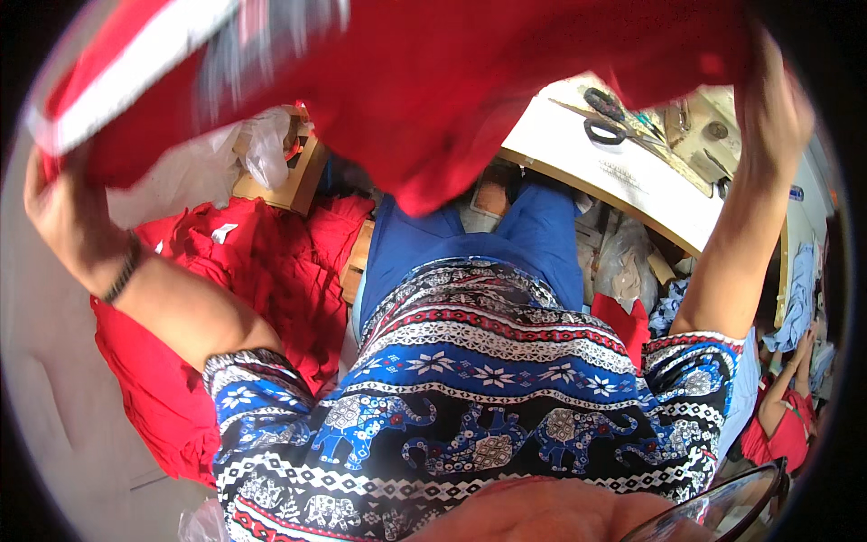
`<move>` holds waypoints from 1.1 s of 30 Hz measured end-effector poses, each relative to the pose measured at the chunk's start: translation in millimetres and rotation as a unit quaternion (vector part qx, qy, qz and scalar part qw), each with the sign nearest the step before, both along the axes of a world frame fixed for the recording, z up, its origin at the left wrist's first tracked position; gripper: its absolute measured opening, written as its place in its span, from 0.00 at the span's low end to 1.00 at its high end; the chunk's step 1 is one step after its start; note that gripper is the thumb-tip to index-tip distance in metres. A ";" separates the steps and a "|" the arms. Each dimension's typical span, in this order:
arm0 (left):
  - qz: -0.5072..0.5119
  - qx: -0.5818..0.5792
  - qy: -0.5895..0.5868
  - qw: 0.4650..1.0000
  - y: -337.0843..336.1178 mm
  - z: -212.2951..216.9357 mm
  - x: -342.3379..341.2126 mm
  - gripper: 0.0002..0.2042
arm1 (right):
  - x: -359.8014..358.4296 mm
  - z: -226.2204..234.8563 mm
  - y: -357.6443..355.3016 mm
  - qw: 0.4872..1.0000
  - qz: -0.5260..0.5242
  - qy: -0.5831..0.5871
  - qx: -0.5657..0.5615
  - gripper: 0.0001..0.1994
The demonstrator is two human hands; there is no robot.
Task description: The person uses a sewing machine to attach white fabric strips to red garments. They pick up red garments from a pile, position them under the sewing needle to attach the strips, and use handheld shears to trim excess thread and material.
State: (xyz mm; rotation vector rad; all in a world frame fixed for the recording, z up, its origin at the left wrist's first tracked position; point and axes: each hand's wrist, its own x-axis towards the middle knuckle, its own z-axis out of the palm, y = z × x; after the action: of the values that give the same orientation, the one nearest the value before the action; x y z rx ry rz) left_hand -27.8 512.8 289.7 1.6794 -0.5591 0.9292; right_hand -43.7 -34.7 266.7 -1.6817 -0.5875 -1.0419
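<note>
Red cloth (433,99) is grasped by the grip of left hand (74,217) and right hand (775,117), already raised and spread, while other red pieces (271,271) lie heaped, unlifted.

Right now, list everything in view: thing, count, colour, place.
Raised cloth: 1, red with white band, across the top, blurred
Cloth heap: 1, red, left
White table: 1, white, upper right
Scissors: 1 pair, black handles, on table
Wooden stand: 1, light brown, left of centre
Plastic bags: at least 2, clear, on stand and below table
Co-worker: 1, red top, far right
Glasses: 1 pair, dark frame, lower right
Patterned shirt: 1, multicoloured, centre
Trousers: 1 pair, blue, centre
Left fingers: count unclear, raised cloth's left end
Right fingers: count unclear, its right end
</note>
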 end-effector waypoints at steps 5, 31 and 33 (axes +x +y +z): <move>-0.207 0.222 0.129 0.944 15.5 -59.3 -63.7 0.14 | -71.5 -90.3 8.8 0.924 0.223 0.305 -0.066 0.07; -0.163 0.612 0.325 0.703 -144.7 -329.5 -52.7 0.39 | -111.6 -282.2 56.2 0.758 0.155 0.603 -0.197 0.22; -0.175 0.616 0.333 0.692 -151.6 -338.8 -62.5 0.39 | -104.1 -325.8 105.9 0.805 0.172 0.525 -0.218 0.26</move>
State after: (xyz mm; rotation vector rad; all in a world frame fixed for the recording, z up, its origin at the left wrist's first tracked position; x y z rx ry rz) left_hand -90.3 361.1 -49.2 2.7152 -1.0352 -0.6090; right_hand -147.8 71.2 -59.1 -2.1140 -0.3488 0.3927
